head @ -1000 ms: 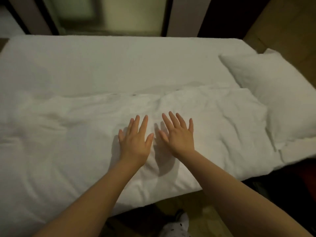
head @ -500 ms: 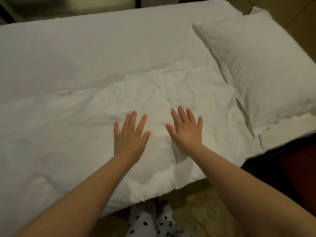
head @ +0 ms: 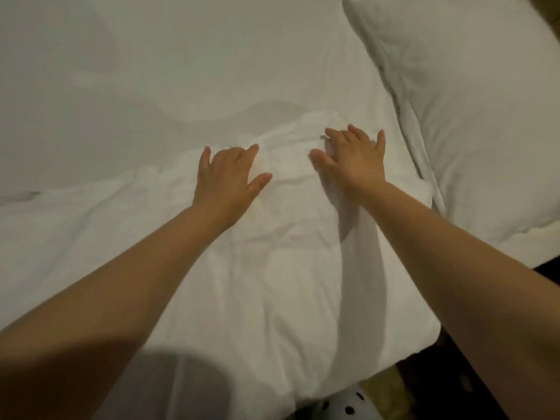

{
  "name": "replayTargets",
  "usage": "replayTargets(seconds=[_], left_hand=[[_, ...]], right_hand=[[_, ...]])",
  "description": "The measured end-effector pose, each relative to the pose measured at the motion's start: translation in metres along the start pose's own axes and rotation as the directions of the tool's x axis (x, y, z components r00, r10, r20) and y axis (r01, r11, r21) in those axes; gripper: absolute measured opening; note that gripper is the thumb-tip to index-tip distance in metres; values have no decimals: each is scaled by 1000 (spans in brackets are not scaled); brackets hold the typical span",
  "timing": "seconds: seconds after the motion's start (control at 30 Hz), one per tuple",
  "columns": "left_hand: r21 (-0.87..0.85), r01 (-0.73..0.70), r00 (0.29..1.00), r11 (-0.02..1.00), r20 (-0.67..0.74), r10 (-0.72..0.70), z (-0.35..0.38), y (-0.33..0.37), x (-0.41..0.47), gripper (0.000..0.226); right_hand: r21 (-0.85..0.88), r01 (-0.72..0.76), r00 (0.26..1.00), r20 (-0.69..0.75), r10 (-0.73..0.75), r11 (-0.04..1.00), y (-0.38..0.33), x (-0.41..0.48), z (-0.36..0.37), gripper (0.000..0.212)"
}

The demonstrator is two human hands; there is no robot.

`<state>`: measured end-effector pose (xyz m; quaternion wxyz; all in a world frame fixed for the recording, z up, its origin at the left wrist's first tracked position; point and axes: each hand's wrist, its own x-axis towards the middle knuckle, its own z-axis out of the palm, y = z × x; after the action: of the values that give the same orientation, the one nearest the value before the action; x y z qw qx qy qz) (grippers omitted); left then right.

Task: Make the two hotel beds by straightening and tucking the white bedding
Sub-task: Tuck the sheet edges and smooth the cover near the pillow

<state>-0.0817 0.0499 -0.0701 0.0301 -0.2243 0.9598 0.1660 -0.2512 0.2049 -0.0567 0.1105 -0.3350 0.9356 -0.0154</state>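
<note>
Both hands are lying farther across the bed than half a second ago, and wider apart. The left hand (head: pixel 225 177) and right hand (head: pixel 354 159) are now reaching the duvet's (head: pixel 272 268) far, rumpled edge. The pillow (head: pixel 469 116) is sitting just beside the right hand, at the duvet's right edge. A bit of spotted cloth (head: pixel 333 404) is showing at the bottom, beside a strip of brown floor (head: pixel 378 395). The duvet is covering the near half of the bed — white, creased, hanging over the near side — with the smoother sheet (head: pixel 151 71) lying beyond it. Both hands are pressing palm-down on it, fingers spread and released, gripping nothing.
</note>
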Motion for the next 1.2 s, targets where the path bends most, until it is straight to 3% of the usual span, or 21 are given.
replayTargets(seconds=[0.1, 0.2, 0.27, 0.4, 0.47, 0.67, 0.77, 0.9, 1.0, 1.1, 1.2], left_hand=[[-141, -50, 999, 989, -1, 50, -2, 16, 18, 54], [-252, -55, 998, 966, -52, 43, -3, 38, 22, 28], [-289, -148, 987, 946, -99, 124, -10, 53, 16, 27], [-227, -393, 918, 891, -142, 369, -17, 76, -7, 35], [-205, -413, 910, 887, -81, 406, -15, 82, -13, 34], [-203, -252, 968, 946, -56, 245, -22, 93, 9, 46], [-171, -208, 976, 963, 26, 216, -21, 99, 31, 47], [-194, -124, 973, 973, 170, 158, -14, 112, 60, 39], [-235, 53, 964, 971, 267, 12, -13, 115, 82, 27], [-266, 219, 916, 939, 386, -104, -12, 110, 99, 30], [-200, 176, 875, 964, 481, -60, -10, 109, 112, 28]], right_hand=[[39, 113, 993, 24, -114, 993, 17, 8, -11, 48], [88, 310, 934, -215, -285, 947, 29, -13, -20, 32], [75, 409, 867, -343, -362, 909, 35, -38, -26, 29], [51, 527, 801, -365, -475, 849, 56, -87, -25, 23], [29, 549, 790, -343, -508, 835, 66, -96, -20, 24], [-39, 429, 803, -441, -401, 903, 103, -66, -28, 29], [43, 344, 842, -456, -288, 938, 124, -42, -35, 34], [182, 421, 818, -500, -285, 889, 131, -15, -34, 33], [258, 428, 821, -512, -253, 866, 127, 22, -31, 31], [302, 384, 893, -361, -268, 872, 120, 61, -17, 28], [489, 305, 944, -42, -327, 817, 115, 81, 2, 22]])
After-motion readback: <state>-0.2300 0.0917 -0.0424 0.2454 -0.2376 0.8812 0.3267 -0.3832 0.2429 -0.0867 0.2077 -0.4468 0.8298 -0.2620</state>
